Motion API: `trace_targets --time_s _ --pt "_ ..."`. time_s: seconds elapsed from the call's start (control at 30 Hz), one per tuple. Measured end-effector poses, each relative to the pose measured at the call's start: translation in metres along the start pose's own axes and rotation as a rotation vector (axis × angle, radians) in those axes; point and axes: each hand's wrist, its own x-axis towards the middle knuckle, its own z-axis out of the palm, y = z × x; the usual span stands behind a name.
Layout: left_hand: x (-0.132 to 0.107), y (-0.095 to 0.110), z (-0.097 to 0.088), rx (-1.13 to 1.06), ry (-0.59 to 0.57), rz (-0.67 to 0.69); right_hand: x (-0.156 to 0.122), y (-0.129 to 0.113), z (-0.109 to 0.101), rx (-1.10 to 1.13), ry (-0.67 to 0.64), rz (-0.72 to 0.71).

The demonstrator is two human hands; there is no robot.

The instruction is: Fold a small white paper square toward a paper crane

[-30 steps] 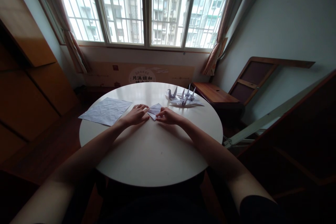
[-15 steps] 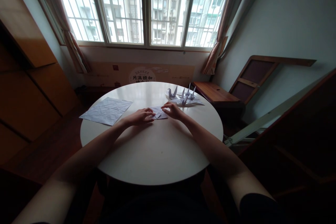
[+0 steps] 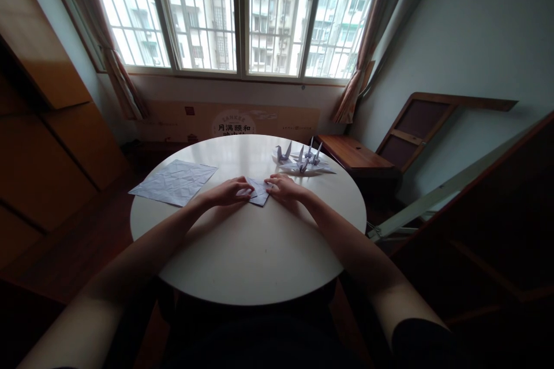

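A small piece of folded pale paper [image 3: 259, 194] lies on the white round table between my hands, one corner pointing toward me. My left hand [image 3: 231, 191] has its fingers curled closed on the paper's left side. At the right edge, my right hand [image 3: 283, 185] holds the paper with thumb and fingers pressed to it. The creases under my fingertips are partly hidden. Beyond my right hand stand several folded paper cranes [image 3: 303, 160], grouped close together.
A large creased sheet of paper [image 3: 175, 183] lies flat at the table's left side. The white round table [image 3: 259, 259] has a wooden bench [image 3: 357, 153] behind its right edge. A window with bars is at the back, and a cabinet [image 3: 64, 150] stands left.
The folded paper has turned so that a corner now points toward me, and its outline looks different. Both hands have shifted slightly along its sides.
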Motion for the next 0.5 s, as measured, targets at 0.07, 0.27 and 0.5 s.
trace_targets --time_s 0.07,0.27,0.5 --pt "-0.0002 -0.0008 0.0009 0.007 0.004 0.012 -0.0001 -0.0007 -0.0008 -0.010 -0.020 0.005" --pt "-0.0003 -0.0008 0.0009 0.001 0.010 0.025 0.0003 -0.0019 -0.0015 -0.012 -0.016 0.008" --pt "-0.0003 -0.0001 0.0004 -0.004 0.005 0.035 -0.0020 -0.0030 -0.0039 -0.017 -0.044 0.013"
